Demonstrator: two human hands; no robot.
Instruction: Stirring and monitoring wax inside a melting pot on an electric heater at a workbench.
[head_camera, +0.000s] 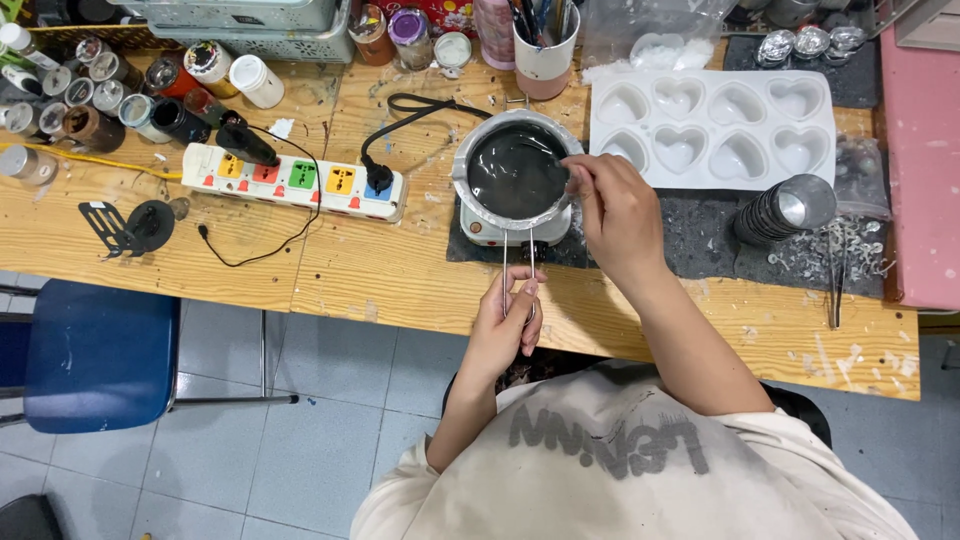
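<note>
At counter (380, 290) centre, a small metal pot (517, 170) w/ dark liquid sits on a little white hot plate (490, 232). Left hand (507, 325) pinches the pot's thin wire handle (518, 262) near the counter edge. Right hand (615, 205) is closed on a thin stirrer (545, 153) dipped in the liquid. White heart-shaped mould tray (712, 125) lies just right of the pot; power strip (295, 180) to the left.

Round metal pot (517, 170) of dark liquid (wax, perhaps) upright on small white heater (497, 229).
</note>
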